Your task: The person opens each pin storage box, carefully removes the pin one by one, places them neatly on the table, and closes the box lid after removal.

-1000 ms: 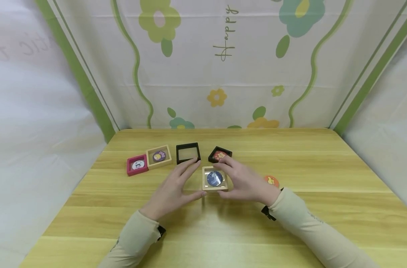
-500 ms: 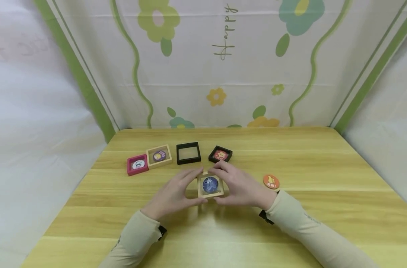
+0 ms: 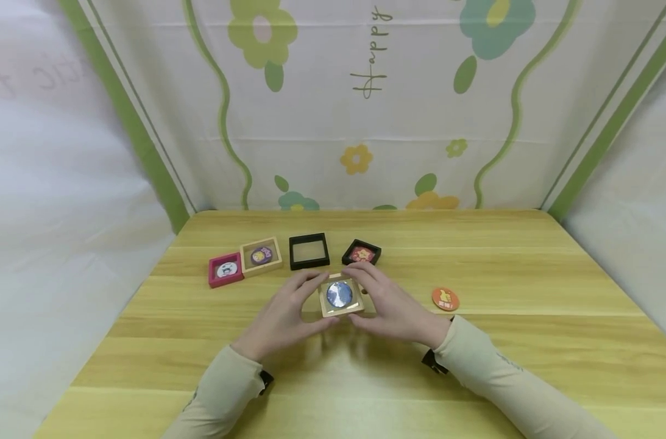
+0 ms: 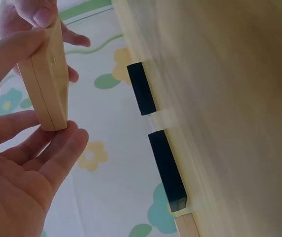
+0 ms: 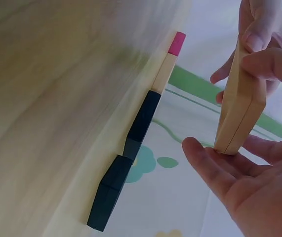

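Note:
Between both hands, a square pale-wood display frame (image 3: 340,310) with a clear window is held above the table; a round blue badge (image 3: 339,294) shows inside it. My left hand (image 3: 282,314) grips the frame's left side, thumb on the near edge and fingers on the far edge. Its right side is gripped the same way by my right hand (image 3: 398,305). Both wrist views show the wooden frame (image 4: 47,84) edge-on, a thin seam running along its side, with thumb and fingertips at opposite edges.
Behind the hands stand a black frame (image 3: 309,264) and a smaller black frame (image 3: 378,258) with a red badge. Further left, a pink frame (image 3: 226,281) touches a wooden frame (image 3: 262,271); each holds a badge. An orange badge (image 3: 445,299) lies on the table (image 3: 530,366) at right.
Both hands keep hold of the wooden frame, which has moved slightly left and tilted; its window now reflects light over the blue badge. The right hand has moved left, uncovering the orange badge.

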`<act>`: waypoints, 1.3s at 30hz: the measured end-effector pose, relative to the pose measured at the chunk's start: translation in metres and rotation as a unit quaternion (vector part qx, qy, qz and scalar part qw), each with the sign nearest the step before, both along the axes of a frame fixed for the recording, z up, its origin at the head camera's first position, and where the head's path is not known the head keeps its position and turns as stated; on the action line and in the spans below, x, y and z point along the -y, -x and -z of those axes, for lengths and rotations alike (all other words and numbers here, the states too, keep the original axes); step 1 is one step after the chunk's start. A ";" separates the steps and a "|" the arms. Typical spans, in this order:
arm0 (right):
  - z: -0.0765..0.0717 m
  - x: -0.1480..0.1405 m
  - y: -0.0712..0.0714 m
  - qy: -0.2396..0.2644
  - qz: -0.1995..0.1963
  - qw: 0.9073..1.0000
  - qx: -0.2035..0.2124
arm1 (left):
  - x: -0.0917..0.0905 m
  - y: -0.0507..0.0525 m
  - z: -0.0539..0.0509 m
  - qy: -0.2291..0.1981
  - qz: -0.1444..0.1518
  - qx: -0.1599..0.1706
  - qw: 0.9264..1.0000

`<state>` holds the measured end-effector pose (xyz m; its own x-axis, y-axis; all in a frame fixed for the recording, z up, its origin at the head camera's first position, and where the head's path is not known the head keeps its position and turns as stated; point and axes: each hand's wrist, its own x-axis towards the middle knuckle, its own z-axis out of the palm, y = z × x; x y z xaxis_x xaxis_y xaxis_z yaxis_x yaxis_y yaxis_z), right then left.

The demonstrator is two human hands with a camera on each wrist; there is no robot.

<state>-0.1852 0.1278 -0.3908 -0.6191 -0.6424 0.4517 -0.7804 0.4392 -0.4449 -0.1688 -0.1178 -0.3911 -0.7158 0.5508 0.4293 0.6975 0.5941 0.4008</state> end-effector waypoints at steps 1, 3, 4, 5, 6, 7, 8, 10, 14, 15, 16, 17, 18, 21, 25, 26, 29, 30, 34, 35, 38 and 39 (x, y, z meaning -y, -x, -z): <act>0.000 -0.001 -0.001 -0.003 0.005 1.000 0.005 | -0.001 0.000 0.000 -0.002 0.001 0.003 1.000; -0.001 -0.001 -0.001 -0.002 0.007 1.000 0.012 | -0.002 0.000 0.001 -0.005 0.004 0.009 1.000; -0.001 -0.001 -0.001 -0.001 0.007 1.000 0.014 | -0.002 0.001 0.001 -0.007 0.005 0.012 1.000; -0.001 -0.001 -0.001 0.002 0.006 1.000 0.015 | -0.002 0.001 0.001 -0.008 0.004 0.014 1.000; -0.001 0.000 -0.001 0.006 0.004 1.000 0.015 | -0.002 0.001 0.002 -0.012 0.004 0.016 1.000; -0.001 0.000 -0.001 0.009 0.002 1.000 0.015 | -0.002 0.001 0.002 -0.013 0.003 0.018 1.000; -0.001 0.000 -0.002 0.014 0.000 1.000 0.016 | -0.002 0.001 0.003 -0.014 0.002 0.019 1.000; 0.000 0.000 -0.002 0.024 -0.003 0.999 0.021 | -0.002 0.001 0.003 -0.014 -0.002 0.021 1.000; 0.002 0.001 -0.002 0.042 -0.002 0.999 0.020 | -0.002 0.000 0.004 -0.012 -0.007 0.025 1.000; 0.003 0.002 -0.002 0.045 -0.001 0.999 0.015 | -0.002 0.000 0.004 -0.012 -0.008 0.025 1.000; 0.003 0.002 -0.002 0.047 0.001 0.999 0.009 | -0.002 0.000 0.004 -0.012 -0.009 0.025 1.000; 0.004 0.002 -0.002 0.049 0.001 0.999 0.003 | -0.002 0.000 0.004 -0.013 -0.010 0.025 1.000; 0.004 0.003 -0.002 0.051 0.000 0.999 -0.002 | -0.002 -0.001 0.004 -0.013 -0.011 0.023 1.000; 0.005 0.004 -0.001 0.059 -0.004 0.998 -0.012 | -0.002 -0.001 0.004 -0.014 -0.011 0.020 1.000; 0.007 0.006 -0.001 0.081 -0.010 0.997 -0.011 | -0.001 0.000 0.004 -0.019 -0.008 0.011 1.000; 0.007 0.006 -0.001 0.087 -0.011 0.996 -0.008 | -0.001 0.000 0.004 -0.021 -0.008 0.009 1.000; 0.008 0.006 -0.002 0.106 -0.014 0.994 0.005 | 0.000 0.000 0.004 -0.028 -0.008 0.003 1.000; 0.008 0.006 -0.002 0.112 -0.014 0.994 0.011 | 0.000 0.000 0.004 -0.031 -0.008 0.001 0.999; 0.008 0.008 -0.004 0.127 -0.005 0.991 0.048 | 0.000 0.000 0.003 -0.042 -0.016 -0.004 0.999; 0.008 0.008 -0.004 0.130 -0.003 0.990 0.060 | -0.001 0.000 0.002 -0.045 -0.018 -0.004 0.999; 0.008 0.009 -0.006 0.143 -0.002 0.984 0.104 | -0.002 0.000 0.001 -0.054 -0.021 -0.003 0.998; 0.009 0.009 -0.006 0.150 -0.004 0.981 0.120 | -0.002 0.000 0.001 -0.057 -0.021 -0.002 0.998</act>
